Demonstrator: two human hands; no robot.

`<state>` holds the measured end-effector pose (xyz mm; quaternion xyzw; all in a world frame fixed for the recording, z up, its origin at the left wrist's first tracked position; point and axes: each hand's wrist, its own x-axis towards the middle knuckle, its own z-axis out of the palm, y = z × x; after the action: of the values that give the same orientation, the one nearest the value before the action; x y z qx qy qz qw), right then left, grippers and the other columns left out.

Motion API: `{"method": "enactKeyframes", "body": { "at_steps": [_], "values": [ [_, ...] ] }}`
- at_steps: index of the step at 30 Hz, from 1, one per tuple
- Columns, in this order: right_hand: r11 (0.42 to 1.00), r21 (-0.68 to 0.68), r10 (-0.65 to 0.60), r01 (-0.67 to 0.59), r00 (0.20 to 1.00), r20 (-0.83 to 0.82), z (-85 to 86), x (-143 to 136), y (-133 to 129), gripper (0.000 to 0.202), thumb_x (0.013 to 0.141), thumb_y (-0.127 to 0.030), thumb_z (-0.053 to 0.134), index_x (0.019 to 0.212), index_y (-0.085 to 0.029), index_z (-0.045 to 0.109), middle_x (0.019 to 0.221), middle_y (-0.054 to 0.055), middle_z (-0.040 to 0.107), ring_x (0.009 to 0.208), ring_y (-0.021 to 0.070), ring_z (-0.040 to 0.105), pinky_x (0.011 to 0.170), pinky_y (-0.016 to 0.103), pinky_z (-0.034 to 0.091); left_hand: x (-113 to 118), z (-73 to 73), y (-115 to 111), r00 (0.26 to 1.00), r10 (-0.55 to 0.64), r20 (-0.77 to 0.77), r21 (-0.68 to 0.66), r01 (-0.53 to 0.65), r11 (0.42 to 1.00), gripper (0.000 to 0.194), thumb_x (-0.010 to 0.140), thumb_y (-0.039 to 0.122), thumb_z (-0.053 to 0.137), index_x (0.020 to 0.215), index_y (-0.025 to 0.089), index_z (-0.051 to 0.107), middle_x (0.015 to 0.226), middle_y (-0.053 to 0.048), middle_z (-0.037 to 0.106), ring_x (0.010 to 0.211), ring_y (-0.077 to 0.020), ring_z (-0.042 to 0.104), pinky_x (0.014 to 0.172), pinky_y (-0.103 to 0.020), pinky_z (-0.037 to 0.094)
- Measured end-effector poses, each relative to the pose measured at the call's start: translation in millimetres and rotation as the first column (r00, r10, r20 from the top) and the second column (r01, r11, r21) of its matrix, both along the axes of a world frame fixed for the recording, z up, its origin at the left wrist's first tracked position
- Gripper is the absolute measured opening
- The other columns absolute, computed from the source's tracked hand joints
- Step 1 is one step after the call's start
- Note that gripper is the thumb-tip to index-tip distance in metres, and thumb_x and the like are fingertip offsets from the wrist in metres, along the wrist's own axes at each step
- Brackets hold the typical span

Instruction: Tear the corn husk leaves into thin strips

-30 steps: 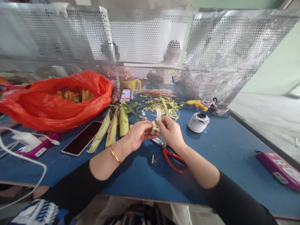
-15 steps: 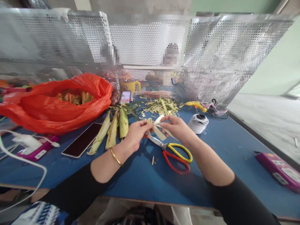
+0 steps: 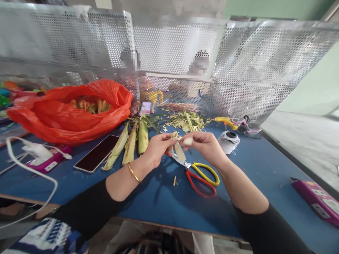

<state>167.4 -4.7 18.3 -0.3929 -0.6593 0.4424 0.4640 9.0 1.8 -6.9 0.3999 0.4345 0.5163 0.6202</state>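
Over the blue table, my left hand (image 3: 158, 150) is closed on a pale strip of corn husk (image 3: 180, 152), which hangs down from the fingers in a loop and a flat tail. My right hand (image 3: 205, 143) pinches a whitish end of the husk close beside it. The fingers partly hide how the pieces cross. Just below the hands lie scissors (image 3: 188, 165) with one red and one yellow handle, their blades partly under the husk. Several ears in green-yellow husk (image 3: 131, 146) lie left of my left hand. A spool of white thread (image 3: 229, 142) stands right of my right hand.
A red plastic bag (image 3: 69, 132) with husk-coloured pieces inside and a phone (image 3: 96, 154) are at left. Shredded husk scraps (image 3: 188, 121) lie behind the hands. A yellow glue gun (image 3: 226, 122) is at back right. Purple power strips (image 3: 316, 201) sit at both sides; a perforated metal screen (image 3: 169, 42) stands behind.
My right hand has turned, and the whitish husk end now sits folded at its fingertips. The husk tail hangs more steeply. The whole view has shifted slightly.
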Motion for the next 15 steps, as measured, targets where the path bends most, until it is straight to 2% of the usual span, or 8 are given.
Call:
{"method": "enactKeyframes", "body": {
  "at_steps": [3, 5, 11, 15],
  "values": [
    [0.976, 0.169, -0.148, 0.136, 0.987, 0.058, -1.2, -1.7, -0.2, 0.016, 0.069, -0.033, 0.071, 0.061, -0.020, 0.066, 0.058, -0.003, 0.056, 0.057, 0.0109, 0.049, 0.059, 0.026, 0.041, 1.0, 2.4, -2.3, 0.998, 0.006, -0.060, 0.041, -0.003, 0.999, 0.006, 0.069, 0.011, 0.071, 0.076, 0.012, 0.072, 0.056, 0.000, 0.063, 0.040, -0.0065, 0.047, 0.034, -0.019, 0.036],
    [0.960, 0.211, -0.195, 0.185, 0.980, 0.028, -2.7, -3.4, -1.2, 0.019, 0.071, -0.034, 0.069, 0.059, -0.020, 0.063, 0.060, -0.003, 0.052, 0.062, 0.0113, 0.046, 0.061, 0.026, 0.039, 1.4, 3.4, -3.7, 0.996, 0.004, -0.088, 0.066, 0.002, 0.998, 0.006, 0.070, 0.010, 0.069, 0.074, 0.013, 0.072, 0.056, 0.001, 0.063, 0.040, -0.0068, 0.048, 0.033, -0.018, 0.036],
    [0.971, 0.138, -0.189, 0.193, 0.981, -0.040, -9.8, -6.7, -0.3, 0.029, 0.080, -0.043, 0.057, 0.064, -0.020, 0.059, 0.063, -0.001, 0.054, 0.066, 0.0130, 0.048, 0.064, 0.026, 0.039, 1.1, 1.1, -3.2, 0.988, -0.033, -0.149, 0.090, 0.047, 0.995, 0.007, 0.074, 0.008, 0.064, 0.077, 0.013, 0.069, 0.056, 0.001, 0.063, 0.038, -0.0062, 0.046, 0.031, -0.017, 0.034],
    [0.941, 0.290, -0.226, 0.173, 0.961, 0.159, -12.6, -3.6, 3.0, 0.031, 0.081, -0.036, 0.056, 0.055, -0.019, 0.055, 0.062, 0.000, 0.052, 0.067, 0.0134, 0.049, 0.068, 0.028, 0.039, 0.8, 1.3, -1.6, 0.989, -0.018, -0.149, 0.068, 0.029, 0.997, 0.013, 0.073, 0.007, 0.066, 0.080, 0.016, 0.058, 0.053, 0.003, 0.061, 0.039, -0.0082, 0.050, 0.031, -0.017, 0.034]
  ]
}}
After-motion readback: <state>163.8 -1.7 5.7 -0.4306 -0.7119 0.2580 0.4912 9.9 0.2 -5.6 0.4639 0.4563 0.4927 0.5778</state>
